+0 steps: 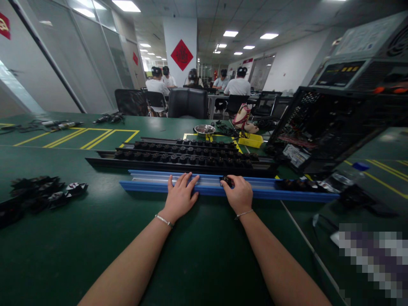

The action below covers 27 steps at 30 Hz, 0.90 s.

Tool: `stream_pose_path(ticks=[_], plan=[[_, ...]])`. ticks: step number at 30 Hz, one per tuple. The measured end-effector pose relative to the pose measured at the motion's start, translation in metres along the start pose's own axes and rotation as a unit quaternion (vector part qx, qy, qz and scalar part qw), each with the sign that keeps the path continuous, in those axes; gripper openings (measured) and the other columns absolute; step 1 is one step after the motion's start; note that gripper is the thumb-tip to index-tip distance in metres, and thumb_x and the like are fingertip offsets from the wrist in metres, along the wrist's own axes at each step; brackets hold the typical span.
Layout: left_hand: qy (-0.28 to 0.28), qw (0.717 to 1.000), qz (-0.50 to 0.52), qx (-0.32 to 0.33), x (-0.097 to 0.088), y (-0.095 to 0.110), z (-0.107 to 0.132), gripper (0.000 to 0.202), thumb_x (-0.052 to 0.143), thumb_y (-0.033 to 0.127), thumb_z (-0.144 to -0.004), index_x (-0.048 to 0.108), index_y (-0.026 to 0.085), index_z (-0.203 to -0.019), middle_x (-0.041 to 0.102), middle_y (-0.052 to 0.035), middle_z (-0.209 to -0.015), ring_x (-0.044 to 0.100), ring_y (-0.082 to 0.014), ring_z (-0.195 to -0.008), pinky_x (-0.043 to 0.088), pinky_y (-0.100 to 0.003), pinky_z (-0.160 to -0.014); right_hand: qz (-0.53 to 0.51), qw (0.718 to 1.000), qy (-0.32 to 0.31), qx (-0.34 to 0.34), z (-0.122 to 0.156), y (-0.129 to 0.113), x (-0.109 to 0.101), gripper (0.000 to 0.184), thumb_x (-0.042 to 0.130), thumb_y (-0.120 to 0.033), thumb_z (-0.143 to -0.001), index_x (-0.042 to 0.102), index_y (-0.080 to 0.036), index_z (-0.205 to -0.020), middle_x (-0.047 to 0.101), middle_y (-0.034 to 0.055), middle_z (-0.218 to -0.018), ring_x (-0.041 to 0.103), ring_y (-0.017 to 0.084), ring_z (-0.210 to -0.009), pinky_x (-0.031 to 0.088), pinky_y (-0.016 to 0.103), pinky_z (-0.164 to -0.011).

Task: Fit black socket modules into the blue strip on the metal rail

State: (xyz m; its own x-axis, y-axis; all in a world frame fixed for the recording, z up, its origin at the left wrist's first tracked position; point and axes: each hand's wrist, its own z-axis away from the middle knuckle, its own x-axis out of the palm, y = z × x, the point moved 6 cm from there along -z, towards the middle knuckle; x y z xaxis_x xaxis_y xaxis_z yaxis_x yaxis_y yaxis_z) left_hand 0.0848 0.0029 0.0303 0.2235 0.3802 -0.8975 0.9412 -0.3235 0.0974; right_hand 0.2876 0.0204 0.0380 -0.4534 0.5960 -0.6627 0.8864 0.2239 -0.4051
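A long blue rail [146, 183] lies across the green table in front of me. My left hand [180, 196] rests flat on its near edge, fingers spread, holding nothing. My right hand [238, 194] is closed in a pinch on a small black part [227, 180] sitting in the rail's channel. More black parts [299, 184] fill the rail's right end. Behind it lie black rails [178, 158] packed with rows of the same black parts.
A heap of loose black parts [41, 193] lies at the left. An open computer case [321, 127] stands at the right, with a yellow bin [251, 140] and a metal bowl [204, 129] behind. Several people sit at desks in the background.
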Motion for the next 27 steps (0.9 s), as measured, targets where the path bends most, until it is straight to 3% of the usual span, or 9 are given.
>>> stream_pose_path(ticks=[27], plan=[[-0.006,1.0,-0.001,0.001,0.0,0.0,0.0,0.056,0.047,0.037,-0.083,0.035,0.032,-0.138,0.044,-0.0069,-0.14,0.037,-0.0277,-0.129,0.011,-0.058,-0.108,-0.052,0.997,-0.04,-0.035,0.0,-0.009,0.005,0.029,0.052,-0.039,-0.084,0.066,-0.018,-0.099,0.067,0.0079,-0.092,0.06,0.021,-0.084,0.044,0.035,-0.079]])
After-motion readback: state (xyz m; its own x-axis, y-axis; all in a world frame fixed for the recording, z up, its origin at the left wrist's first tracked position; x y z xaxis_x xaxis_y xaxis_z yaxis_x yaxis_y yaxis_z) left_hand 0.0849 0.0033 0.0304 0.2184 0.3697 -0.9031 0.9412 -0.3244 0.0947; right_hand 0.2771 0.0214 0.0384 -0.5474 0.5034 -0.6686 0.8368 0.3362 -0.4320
